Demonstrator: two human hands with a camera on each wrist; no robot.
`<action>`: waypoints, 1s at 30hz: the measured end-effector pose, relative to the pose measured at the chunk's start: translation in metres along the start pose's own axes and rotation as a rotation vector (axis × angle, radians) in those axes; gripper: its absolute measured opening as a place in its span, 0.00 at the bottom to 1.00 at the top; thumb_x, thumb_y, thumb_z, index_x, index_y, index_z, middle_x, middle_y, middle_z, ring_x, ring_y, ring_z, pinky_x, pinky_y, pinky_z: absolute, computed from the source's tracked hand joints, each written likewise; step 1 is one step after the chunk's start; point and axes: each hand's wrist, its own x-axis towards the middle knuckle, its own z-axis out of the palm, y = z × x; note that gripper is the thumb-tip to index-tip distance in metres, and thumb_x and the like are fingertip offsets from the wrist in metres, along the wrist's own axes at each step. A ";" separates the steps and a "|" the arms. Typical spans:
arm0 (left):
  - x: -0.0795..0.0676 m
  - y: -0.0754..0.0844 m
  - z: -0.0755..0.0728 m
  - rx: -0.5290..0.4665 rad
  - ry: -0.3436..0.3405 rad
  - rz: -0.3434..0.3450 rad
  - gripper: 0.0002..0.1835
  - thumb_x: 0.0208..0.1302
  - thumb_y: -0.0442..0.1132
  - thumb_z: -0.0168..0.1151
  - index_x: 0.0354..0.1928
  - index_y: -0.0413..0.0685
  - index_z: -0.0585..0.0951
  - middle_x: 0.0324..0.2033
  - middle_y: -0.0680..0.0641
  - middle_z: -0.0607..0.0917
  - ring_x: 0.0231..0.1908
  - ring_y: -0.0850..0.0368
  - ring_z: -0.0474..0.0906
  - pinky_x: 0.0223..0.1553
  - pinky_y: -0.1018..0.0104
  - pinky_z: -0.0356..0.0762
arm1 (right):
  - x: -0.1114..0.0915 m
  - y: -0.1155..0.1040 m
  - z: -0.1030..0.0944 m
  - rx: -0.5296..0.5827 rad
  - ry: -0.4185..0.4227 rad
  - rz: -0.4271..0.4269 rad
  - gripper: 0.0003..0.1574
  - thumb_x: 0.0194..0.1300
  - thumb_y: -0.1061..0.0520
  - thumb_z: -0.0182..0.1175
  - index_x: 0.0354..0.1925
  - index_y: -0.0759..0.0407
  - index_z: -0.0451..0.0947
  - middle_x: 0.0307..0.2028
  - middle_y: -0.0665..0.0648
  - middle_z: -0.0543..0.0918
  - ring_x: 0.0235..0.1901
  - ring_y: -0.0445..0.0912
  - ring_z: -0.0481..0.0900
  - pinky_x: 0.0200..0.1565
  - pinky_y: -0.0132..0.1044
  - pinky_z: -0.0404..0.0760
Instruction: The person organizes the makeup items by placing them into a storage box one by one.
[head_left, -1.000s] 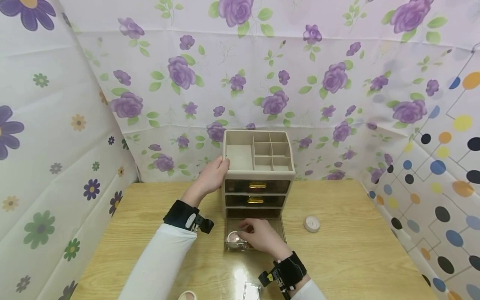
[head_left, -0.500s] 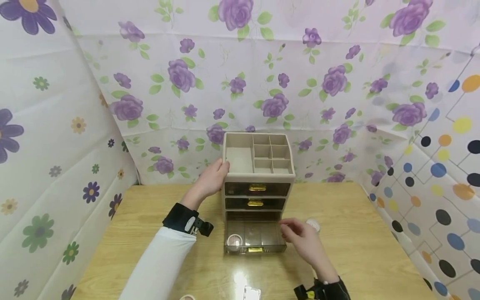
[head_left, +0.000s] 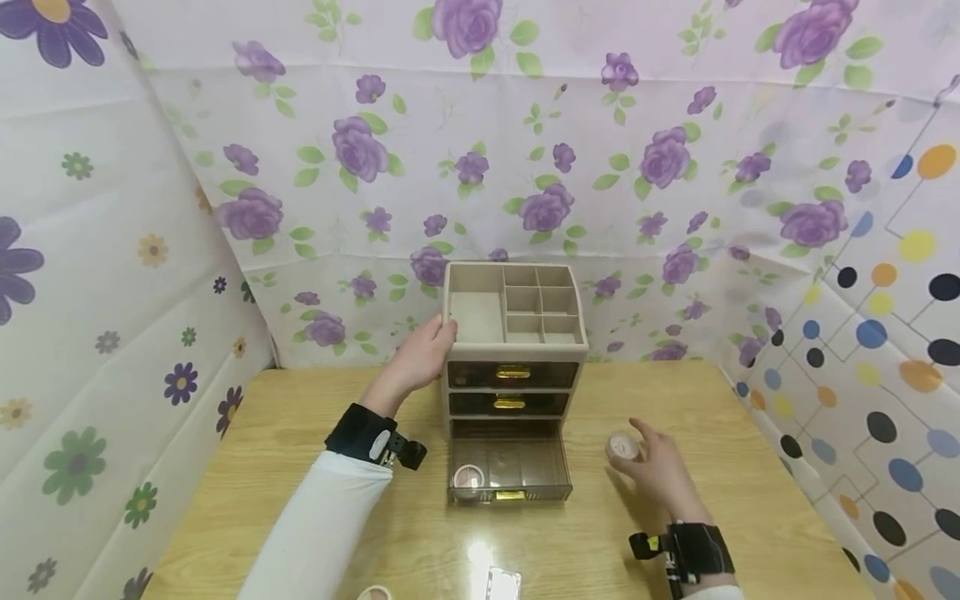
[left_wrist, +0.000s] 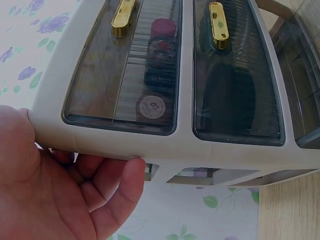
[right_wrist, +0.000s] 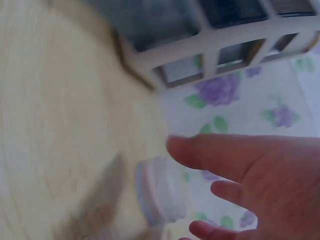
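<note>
A beige desktop drawer organizer point(head_left: 517, 348) stands upright on the table, its lowest drawer point(head_left: 540, 467) pulled out. My left hand point(head_left: 420, 357) grips the organizer's upper left edge, fingers curled at its side in the left wrist view. To the right of it, my right hand point(head_left: 663, 473) reaches around a small round pale cosmetic container point(head_left: 622, 447). The right wrist view shows the thumb and fingers spread beside this container point(right_wrist: 161, 190), not visibly pinching it. Inside the pulled-out drawer, at the front left, lies a round pinkish compact point(head_left: 469, 477).
Two upper drawers with gold handles are shut; a round item marked 03 point(left_wrist: 151, 107) shows through one. Near the table's point(head_left: 315, 500) front edge lie a clear rectangular case point(head_left: 503, 583) and a round item point(head_left: 374, 593). Patterned cloth point(head_left: 480, 167) hangs behind and at both sides.
My right hand has left the round compact in the lowest drawer and moved right to the pale container on the table. My left hand keeps its grip on the organizer.
</note>
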 end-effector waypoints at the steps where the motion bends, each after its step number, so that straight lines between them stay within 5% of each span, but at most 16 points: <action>1: 0.000 0.000 0.000 0.000 -0.003 0.000 0.20 0.81 0.52 0.32 0.36 0.47 0.65 0.23 0.45 0.67 0.20 0.51 0.66 0.22 0.62 0.71 | 0.002 0.003 0.002 -0.018 -0.020 0.000 0.54 0.63 0.45 0.68 0.75 0.63 0.54 0.61 0.83 0.62 0.55 0.71 0.68 0.50 0.67 0.74; 13: 0.001 0.002 0.001 0.018 -0.012 -0.017 0.20 0.81 0.52 0.31 0.44 0.47 0.69 0.28 0.42 0.69 0.25 0.49 0.69 0.26 0.59 0.77 | 0.016 0.008 0.009 -0.161 -0.046 -0.021 0.46 0.66 0.45 0.63 0.74 0.61 0.58 0.60 0.83 0.64 0.55 0.77 0.64 0.49 0.71 0.72; 30: 0.000 0.003 -0.002 0.010 -0.028 -0.011 0.20 0.81 0.53 0.31 0.36 0.46 0.64 0.25 0.44 0.67 0.22 0.51 0.65 0.25 0.60 0.73 | 0.016 0.004 0.013 -0.170 -0.029 -0.023 0.38 0.67 0.46 0.63 0.68 0.62 0.68 0.60 0.79 0.67 0.56 0.75 0.65 0.49 0.70 0.73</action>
